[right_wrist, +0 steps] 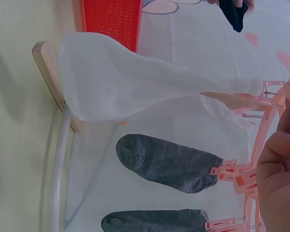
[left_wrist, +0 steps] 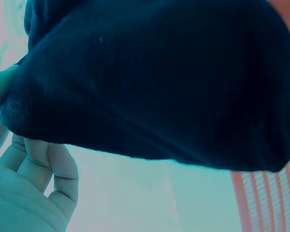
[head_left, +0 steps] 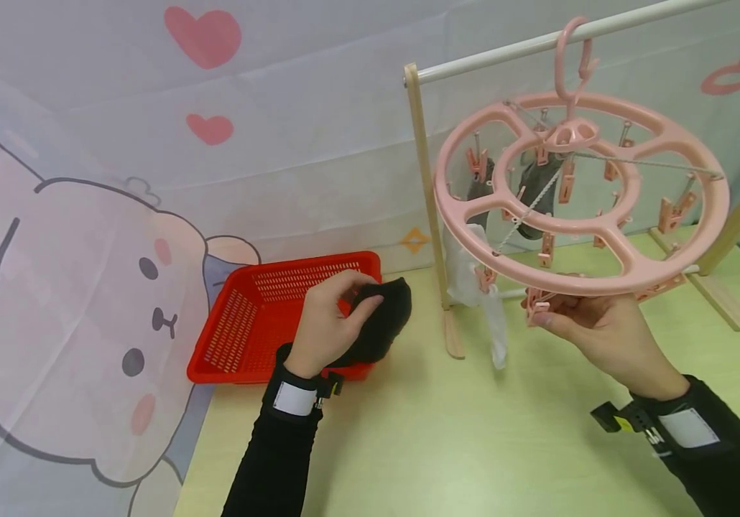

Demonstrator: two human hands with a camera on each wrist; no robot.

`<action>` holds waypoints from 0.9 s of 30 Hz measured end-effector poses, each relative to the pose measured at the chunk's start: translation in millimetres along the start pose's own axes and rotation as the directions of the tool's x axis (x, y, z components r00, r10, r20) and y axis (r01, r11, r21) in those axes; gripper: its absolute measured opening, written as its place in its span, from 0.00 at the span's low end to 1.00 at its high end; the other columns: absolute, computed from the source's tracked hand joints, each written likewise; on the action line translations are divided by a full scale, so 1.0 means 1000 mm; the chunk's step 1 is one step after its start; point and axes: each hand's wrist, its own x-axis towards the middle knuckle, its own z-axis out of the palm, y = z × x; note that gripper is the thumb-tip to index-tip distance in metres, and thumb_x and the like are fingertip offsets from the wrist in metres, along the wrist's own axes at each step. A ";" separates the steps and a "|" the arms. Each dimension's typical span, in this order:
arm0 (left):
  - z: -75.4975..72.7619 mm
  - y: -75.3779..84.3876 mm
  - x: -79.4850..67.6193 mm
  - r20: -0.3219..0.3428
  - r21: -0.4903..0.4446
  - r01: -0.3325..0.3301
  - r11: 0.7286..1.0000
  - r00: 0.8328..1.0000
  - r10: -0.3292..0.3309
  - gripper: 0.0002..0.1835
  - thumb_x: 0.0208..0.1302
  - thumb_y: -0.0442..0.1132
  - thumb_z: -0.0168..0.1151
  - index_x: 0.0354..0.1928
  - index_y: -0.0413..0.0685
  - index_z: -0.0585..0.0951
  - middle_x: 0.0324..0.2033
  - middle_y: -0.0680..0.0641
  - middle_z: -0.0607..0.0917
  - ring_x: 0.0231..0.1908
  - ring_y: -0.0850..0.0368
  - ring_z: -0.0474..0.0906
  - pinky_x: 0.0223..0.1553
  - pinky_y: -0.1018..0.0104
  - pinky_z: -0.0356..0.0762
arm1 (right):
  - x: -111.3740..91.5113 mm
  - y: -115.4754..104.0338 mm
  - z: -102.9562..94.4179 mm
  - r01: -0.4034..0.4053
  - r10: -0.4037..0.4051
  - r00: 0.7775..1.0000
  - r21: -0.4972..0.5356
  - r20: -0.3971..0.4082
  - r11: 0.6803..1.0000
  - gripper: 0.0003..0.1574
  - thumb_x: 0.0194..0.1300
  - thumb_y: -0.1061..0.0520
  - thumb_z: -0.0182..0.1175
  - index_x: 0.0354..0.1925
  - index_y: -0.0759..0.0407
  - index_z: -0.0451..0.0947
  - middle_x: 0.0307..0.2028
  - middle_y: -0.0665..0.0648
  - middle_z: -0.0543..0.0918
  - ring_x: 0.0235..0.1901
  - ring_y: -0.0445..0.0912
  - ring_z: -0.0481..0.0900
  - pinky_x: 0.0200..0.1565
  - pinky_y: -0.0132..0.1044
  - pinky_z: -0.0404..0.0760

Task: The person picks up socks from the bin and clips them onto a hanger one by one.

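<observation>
My left hand (head_left: 327, 319) pinches a black sock (head_left: 379, 327) by its edge, over the near right side of the red basket. In the left wrist view the sock (left_wrist: 159, 87) fills most of the picture, and the thumb and fingers show at the left. My right hand (head_left: 612, 341) holds a pink clothespin (head_left: 537, 309) under the near rim of the round pink hanger (head_left: 603, 283). A white sock (right_wrist: 106, 79) and two grey socks, one here (right_wrist: 169, 164) and one lower (right_wrist: 154, 221), hang from other clothespins in the right wrist view.
The hanger hooks over a white rod (head_left: 506, 52) on a wooden stand (head_left: 431, 201). A red plastic basket (head_left: 260, 316) stands at the left of the pale table (head_left: 447, 438). Behind hangs a printed cloth (head_left: 318, 108) with hearts and a cartoon animal.
</observation>
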 end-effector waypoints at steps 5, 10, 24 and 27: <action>0.021 0.011 -0.003 0.027 -0.038 -0.006 0.999 1.000 0.007 0.12 0.59 0.43 0.67 0.43 0.49 0.82 0.35 0.53 0.84 0.31 0.66 0.75 0.34 0.76 0.76 | 0.002 -0.001 0.005 -0.008 0.008 1.000 -0.019 -0.009 1.000 0.23 0.57 0.79 0.57 0.52 0.76 0.72 0.39 0.60 0.83 0.36 0.49 0.82 0.38 0.33 0.81; 0.039 0.023 -0.003 0.035 -0.075 -0.001 0.997 0.999 0.003 0.12 0.60 0.44 0.66 0.43 0.48 0.82 0.35 0.52 0.85 0.31 0.66 0.76 0.35 0.76 0.76 | 0.004 -0.003 0.011 -0.008 0.008 1.000 -0.019 -0.013 1.000 0.22 0.57 0.78 0.57 0.52 0.75 0.72 0.40 0.60 0.83 0.36 0.50 0.82 0.39 0.35 0.81; 0.069 0.042 -0.004 0.029 -0.120 -0.048 0.992 0.998 0.052 0.10 0.59 0.41 0.66 0.42 0.46 0.83 0.34 0.52 0.85 0.31 0.68 0.75 0.37 0.79 0.75 | 0.012 -0.002 0.034 -0.039 0.039 0.999 -0.041 -0.013 0.998 0.23 0.57 0.77 0.59 0.52 0.70 0.72 0.39 0.55 0.83 0.38 0.48 0.80 0.40 0.34 0.81; 0.074 0.044 -0.005 0.030 -0.104 -0.053 0.993 0.998 0.056 0.11 0.59 0.41 0.67 0.42 0.46 0.83 0.35 0.52 0.85 0.32 0.68 0.75 0.36 0.80 0.75 | 0.014 -0.001 0.039 -0.007 0.007 1.000 -0.005 0.005 1.000 0.21 0.57 0.78 0.58 0.50 0.71 0.73 0.38 0.57 0.82 0.37 0.49 0.80 0.39 0.34 0.81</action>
